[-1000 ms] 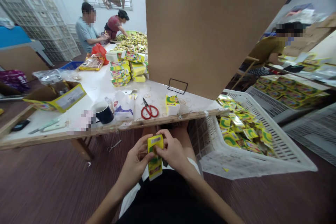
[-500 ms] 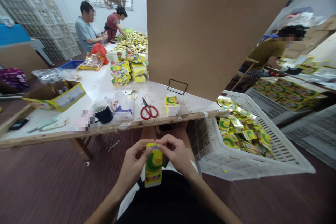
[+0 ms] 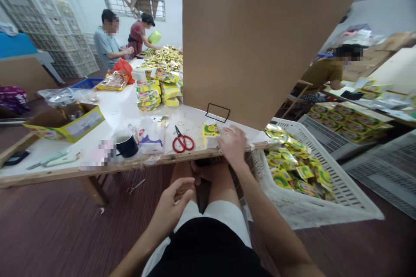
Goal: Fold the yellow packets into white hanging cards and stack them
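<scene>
My right hand (image 3: pixel 232 143) rests on the front edge of the white table (image 3: pixel 120 108), fingers spread and slightly blurred, just right of a small stack of yellow-green packets (image 3: pixel 210 131) and touching it or nearly so. My left hand (image 3: pixel 172 205) hovers over my lap, fingers loosely curled and apart, with nothing visible in it. Red-handled scissors (image 3: pixel 182 142) lie left of the stack. Thin rubber bands are scattered on the tabletop around my right hand.
A tall brown cardboard sheet (image 3: pixel 260 47) stands behind the stack. To the right, a tilted white crate (image 3: pixel 325 207) holds many yellow packets (image 3: pixel 292 164). A dark mug (image 3: pixel 126 143), an open carton (image 3: pixel 68 121) and bundled packets (image 3: pixel 152 91) sit on the table. Other people work at the far end (image 3: pixel 107 39) and at right (image 3: pixel 328 69).
The yellow packet that both hands held over my lap is gone from them. My right hand has reached up to the table by the stack; my left hand stays low and has let go.
</scene>
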`<state>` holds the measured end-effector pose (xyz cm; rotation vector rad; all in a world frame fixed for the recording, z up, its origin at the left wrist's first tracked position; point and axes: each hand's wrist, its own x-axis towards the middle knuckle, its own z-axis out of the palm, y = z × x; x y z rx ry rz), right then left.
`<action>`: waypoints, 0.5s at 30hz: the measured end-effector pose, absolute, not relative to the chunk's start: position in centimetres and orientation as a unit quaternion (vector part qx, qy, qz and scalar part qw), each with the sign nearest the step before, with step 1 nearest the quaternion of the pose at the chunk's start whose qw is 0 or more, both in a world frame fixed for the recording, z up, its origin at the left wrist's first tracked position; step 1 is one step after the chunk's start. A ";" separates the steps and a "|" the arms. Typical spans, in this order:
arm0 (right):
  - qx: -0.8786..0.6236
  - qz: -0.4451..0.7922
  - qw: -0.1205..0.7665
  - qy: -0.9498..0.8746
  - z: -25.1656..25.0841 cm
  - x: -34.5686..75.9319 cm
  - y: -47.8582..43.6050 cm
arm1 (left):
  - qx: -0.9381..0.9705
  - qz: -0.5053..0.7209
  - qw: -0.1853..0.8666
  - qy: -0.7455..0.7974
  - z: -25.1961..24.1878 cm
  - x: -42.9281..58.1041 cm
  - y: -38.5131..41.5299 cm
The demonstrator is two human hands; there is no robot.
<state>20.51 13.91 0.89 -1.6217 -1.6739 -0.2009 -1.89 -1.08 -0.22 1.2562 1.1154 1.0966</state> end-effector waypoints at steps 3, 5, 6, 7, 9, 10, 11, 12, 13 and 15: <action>-0.644 -0.019 0.300 -0.703 -0.9 16.5 17.0 | 0.533 0.460 0.524 0.479 -0.2 -2.2 -1.3; -0.644 0.007 0.279 -0.712 -1.2 15.3 18.3 | 0.532 0.461 0.513 0.491 -0.3 -2.7 -1.3; -0.641 0.015 0.279 -0.715 -1.0 15.1 18.5 | 0.528 0.463 0.512 0.495 -0.4 -3.0 -1.3; -0.638 0.019 0.283 -0.716 -0.7 15.2 18.3 | 0.521 0.466 0.516 0.495 -0.5 -3.1 -1.1; -0.632 0.019 0.292 -0.718 0.3 15.5 16.8 | 0.487 0.479 0.545 0.486 -0.8 -3.2 -0.8; -0.626 0.016 0.304 -0.718 0.8 15.6 15.5 | 0.456 0.488 0.570 0.478 -0.9 -3.1 -0.5; -0.613 0.014 0.325 -0.720 1.3 15.5 13.7 | 0.417 0.497 0.601 0.467 -1.0 -3.0 -0.3; -0.596 0.013 0.345 -0.725 1.6 15.2 11.7 | 0.370 0.505 0.633 0.454 -1.1 -2.7 0.0; -0.553 0.018 0.399 -0.731 1.9 14.7 9.5 | 0.321 0.515 0.664 0.437 -1.2 -2.5 0.2; -0.447 0.059 0.454 -0.768 2.0 13.4 5.1 | 0.242 0.530 0.712 0.393 -1.1 -2.2 0.5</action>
